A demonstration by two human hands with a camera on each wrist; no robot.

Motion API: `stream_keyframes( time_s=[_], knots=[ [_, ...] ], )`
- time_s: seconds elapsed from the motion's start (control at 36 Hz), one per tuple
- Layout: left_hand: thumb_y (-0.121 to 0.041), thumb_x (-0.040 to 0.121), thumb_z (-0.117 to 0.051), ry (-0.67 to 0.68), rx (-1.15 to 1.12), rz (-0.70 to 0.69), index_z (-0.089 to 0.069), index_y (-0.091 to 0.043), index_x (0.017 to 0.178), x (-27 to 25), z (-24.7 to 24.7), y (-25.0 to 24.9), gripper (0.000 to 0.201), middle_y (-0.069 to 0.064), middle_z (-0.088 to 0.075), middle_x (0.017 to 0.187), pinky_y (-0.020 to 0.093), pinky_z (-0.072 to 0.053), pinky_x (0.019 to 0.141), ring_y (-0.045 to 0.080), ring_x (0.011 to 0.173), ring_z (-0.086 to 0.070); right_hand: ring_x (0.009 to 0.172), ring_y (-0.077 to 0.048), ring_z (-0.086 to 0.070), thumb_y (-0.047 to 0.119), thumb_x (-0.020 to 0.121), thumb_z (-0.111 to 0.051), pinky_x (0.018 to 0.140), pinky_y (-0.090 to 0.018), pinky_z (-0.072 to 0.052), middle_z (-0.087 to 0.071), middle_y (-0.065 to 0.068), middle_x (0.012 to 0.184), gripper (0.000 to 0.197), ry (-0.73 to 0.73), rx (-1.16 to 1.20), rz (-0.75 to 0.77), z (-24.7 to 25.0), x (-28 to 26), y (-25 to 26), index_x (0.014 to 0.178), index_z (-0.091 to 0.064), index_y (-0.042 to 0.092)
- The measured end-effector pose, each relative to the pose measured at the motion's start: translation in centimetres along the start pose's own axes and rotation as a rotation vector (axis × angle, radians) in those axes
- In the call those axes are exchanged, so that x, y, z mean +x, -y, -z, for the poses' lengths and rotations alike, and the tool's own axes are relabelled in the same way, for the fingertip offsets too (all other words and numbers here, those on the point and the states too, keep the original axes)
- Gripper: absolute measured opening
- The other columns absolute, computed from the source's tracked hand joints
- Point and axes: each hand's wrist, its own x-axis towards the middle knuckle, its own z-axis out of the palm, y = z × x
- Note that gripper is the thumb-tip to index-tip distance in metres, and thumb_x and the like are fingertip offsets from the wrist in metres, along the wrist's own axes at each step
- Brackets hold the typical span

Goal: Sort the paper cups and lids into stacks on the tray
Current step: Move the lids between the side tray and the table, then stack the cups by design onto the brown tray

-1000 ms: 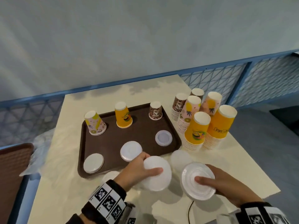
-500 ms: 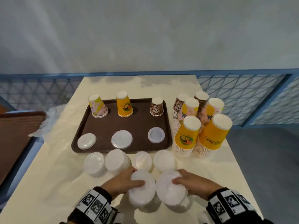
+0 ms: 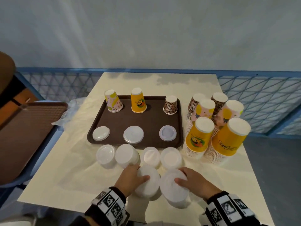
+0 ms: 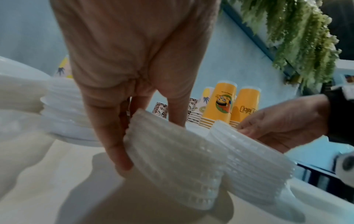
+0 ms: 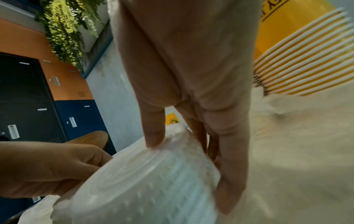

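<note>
In the head view, a dark brown rectangular plastic tray (image 3: 125, 121) is seen at the centre of a cream-covered desk (image 3: 68, 173), with three single upturned paper cups along its upper edge and three single white round lids (image 3: 133, 134) along its lower edge. Stacks of upturned paper cups (image 3: 211, 128) stand off the tray, to its right. Just below the tray's lower edge, four stacks of white plastic lids (image 3: 127, 155) are set in a row on the desk. Lower in the frame, the left hand (image 3: 130, 178) is clamped on a tilted stack of white lids (image 3: 146, 185), and the right hand (image 3: 195, 180) is clamped on a second tilted stack of white lids (image 3: 174, 188); the two stacks lie side by side, touching or nearly so. In the left wrist view, the left-hand stack (image 4: 172, 163) is seen leaning, its long axis slanted toward the lower right of the frame, with fingers (image 4: 113, 145) curled along its side and the right-hand stack (image 4: 254, 166) just beside it. In the right wrist view, the second stack (image 5: 149, 181) is gripped with one finger on its top rim and the others down its far side. The coming move is judged to turn on this: the tray lies directly beyond both grips, toward the upper part of the head frame, past the row of four stacks, and both hands are about equally near it, the left nearer the tray's left and middle lids. Each tilted stack would probably need to be brought upright before being set down.
</note>
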Motion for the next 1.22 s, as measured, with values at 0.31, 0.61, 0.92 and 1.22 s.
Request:
stream_keyframes(
  time_s=[0.31,0.61,0.92,1.22],
  knots=[
    [-0.047,0.087,-0.055,0.072,0.301,-0.094,-0.057,-0.009,0.108,0.7,1.1,-0.3,0.044,0.006,-0.060,0.113,0.019,-0.036,0.083,0.018,0.104,-0.056,0.118,-0.020,-0.051,0.033,0.091,-0.056,0.096,-0.025,-0.037,-0.056,-0.006,0.129,0.047,-0.171,-0.210,-0.049,-0.7,0.1,1.5,0.130,-0.045,0.011],
    [-0.049,0.092,-0.044,-0.021,0.559,-0.273,-0.058,-0.010,0.107,0.1,3.9,-2.6,0.044,0.005,-0.062,0.110,0.021,-0.039,0.082,0.017,0.102,-0.059,0.128,-0.018,-0.045,0.039,0.091,-0.053,0.106,-0.027,-0.033,-0.046,-0.003,0.142,0.059,-0.260,-0.118,-0.048,-0.6,-1.3,1.8,0.141,-0.034,0.015],
    [-0.034,0.074,-0.076,-0.108,-0.131,-0.415,-0.041,-0.018,0.133,3.1,6.3,-11.2,0.070,0.000,-0.056,0.120,0.027,-0.050,0.086,0.013,0.096,-0.060,0.093,0.002,-0.057,0.014,0.080,-0.066,0.076,-0.012,-0.049,-0.054,0.019,0.104,0.041,-0.987,0.430,0.540,5.9,-5.3,1.3,0.102,-0.047,0.043],
    [-0.006,0.051,-0.087,0.199,-0.566,-0.271,-0.043,-0.012,0.128,8.0,-1.9,-16.7,0.088,0.007,-0.060,0.124,0.041,-0.049,0.098,0.024,0.116,-0.058,0.118,-0.025,-0.048,0.014,0.061,-0.086,0.100,-0.042,-0.043,-0.038,-0.015,0.136,0.093,-0.857,0.387,0.161,9.9,-1.6,-5.7,0.137,-0.034,0.013]
  ],
)
